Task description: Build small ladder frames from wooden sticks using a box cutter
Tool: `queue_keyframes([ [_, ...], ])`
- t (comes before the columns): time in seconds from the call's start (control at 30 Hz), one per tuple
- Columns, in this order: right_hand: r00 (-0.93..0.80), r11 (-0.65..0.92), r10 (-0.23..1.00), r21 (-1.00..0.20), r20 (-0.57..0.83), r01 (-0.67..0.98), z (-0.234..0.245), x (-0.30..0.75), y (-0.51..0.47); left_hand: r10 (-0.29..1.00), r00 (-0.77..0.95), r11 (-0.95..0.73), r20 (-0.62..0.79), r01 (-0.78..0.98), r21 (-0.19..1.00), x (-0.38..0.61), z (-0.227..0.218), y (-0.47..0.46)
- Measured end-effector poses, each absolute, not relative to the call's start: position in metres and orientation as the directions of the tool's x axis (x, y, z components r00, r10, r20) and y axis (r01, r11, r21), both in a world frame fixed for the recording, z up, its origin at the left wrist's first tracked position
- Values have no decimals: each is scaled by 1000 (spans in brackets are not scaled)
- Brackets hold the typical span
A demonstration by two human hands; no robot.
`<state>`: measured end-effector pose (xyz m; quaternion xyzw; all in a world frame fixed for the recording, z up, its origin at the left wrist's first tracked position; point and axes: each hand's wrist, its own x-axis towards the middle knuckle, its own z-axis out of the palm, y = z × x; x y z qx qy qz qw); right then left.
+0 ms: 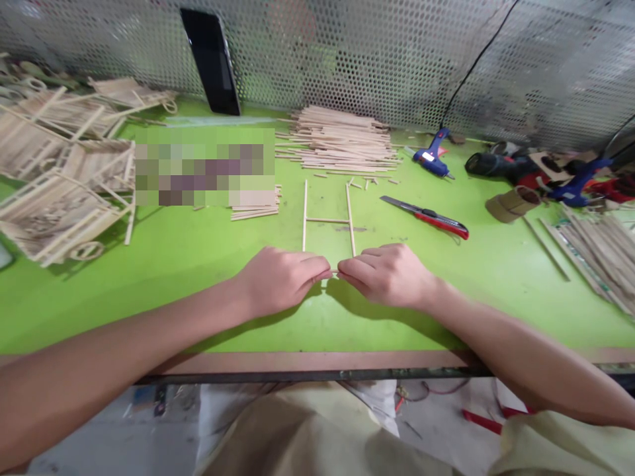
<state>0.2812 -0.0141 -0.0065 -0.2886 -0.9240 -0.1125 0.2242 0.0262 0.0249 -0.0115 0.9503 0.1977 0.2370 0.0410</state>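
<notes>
Pale wood: a stick frame (327, 220) lies flat on the green tabletop (198, 324), two rails (304, 213) joined by one crosspiece (320, 220). I take the frame as my landmark. On my feed both hands are at its near end. Left hand (282, 277): thumb and fingers pressed together, pinching a thin stick (334, 271). Right hand (391, 274): a like pinch on the same stick, its fingertips near the left's. I see only a short length of stick between them; whether it touches the rails I cannot tell, as the hands cover that spot.

Just beyond the frame: small offcuts (366, 183), then a heap of sticks (344, 139). Right of the frame: a red-and-black utility knife (436, 223); beyond that side, a blue glue gun (434, 155). Well to the frame's right I log a brown cylinder (508, 203), a second glue gun (575, 188) and a stack of wooden strips (595, 258).

Left of the frame: short sticks (255, 213); well left, wheeled wooden models (54, 211). Beyond and left of the frame, a dark tablet (211, 63) slants by a perforated metal screen (347, 66).
</notes>
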Motion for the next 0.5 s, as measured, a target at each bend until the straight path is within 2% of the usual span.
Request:
queue_keyframes([
  [0.1,-721,789,540,36,435,613,-9,279,-15,428,837,-904,342,389,180,23,-9,24],
  [0.2,-646,719,642,-32,413,694,-12,272,-20,452,834,-891,315,435,128,21,-6,22],
  [0.33,-565,654,711,-100,420,750,-14,266,-24,470,803,-875,365,479,74,21,-6,18],
  [0.5,-569,692,680,-147,463,707,-13,267,-23,411,793,-898,450,436,52,22,-4,15],
])
